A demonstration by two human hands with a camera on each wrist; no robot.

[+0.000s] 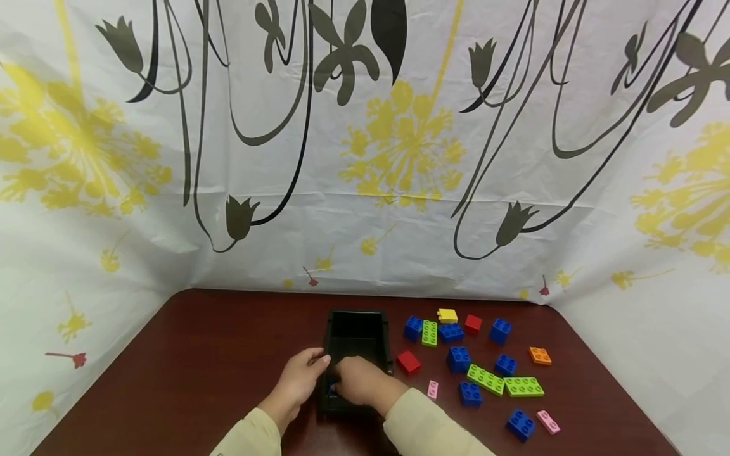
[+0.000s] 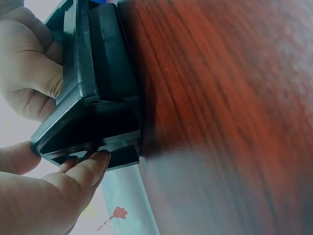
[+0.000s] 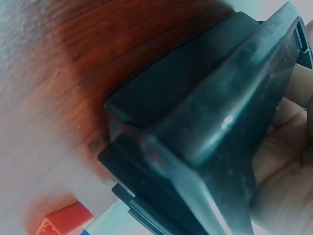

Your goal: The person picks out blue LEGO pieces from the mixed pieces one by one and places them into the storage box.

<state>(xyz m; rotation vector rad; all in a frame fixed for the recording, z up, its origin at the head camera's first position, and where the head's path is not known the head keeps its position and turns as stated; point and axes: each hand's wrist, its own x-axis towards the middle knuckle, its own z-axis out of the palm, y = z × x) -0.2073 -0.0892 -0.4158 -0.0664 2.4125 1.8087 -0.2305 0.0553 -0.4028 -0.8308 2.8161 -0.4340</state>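
A black plastic bin (image 1: 359, 316) stands on the table near its middle. My left hand (image 1: 300, 378) grips the bin's left rim, with the thumb above and the fingertips under the edge in the left wrist view. My right hand (image 1: 362, 380) reaches down inside the bin's near part; the right wrist view shows it behind the bin wall (image 3: 210, 122). A blue toy brick (image 1: 332, 385) peeks out at the right hand's fingertips, close to the left wall. The fingertips are mostly hidden, so I cannot tell whether they pinch it.
Right of the bin, toy bricks lie spread over the dark red wooden table (image 1: 239, 335): several blue ones (image 1: 459, 359), two red (image 1: 408, 362), long green ones (image 1: 523, 386), a yellow (image 1: 447, 315), an orange (image 1: 540, 355) and two pink (image 1: 548, 422). A patterned sheet (image 1: 365, 253) hangs behind.
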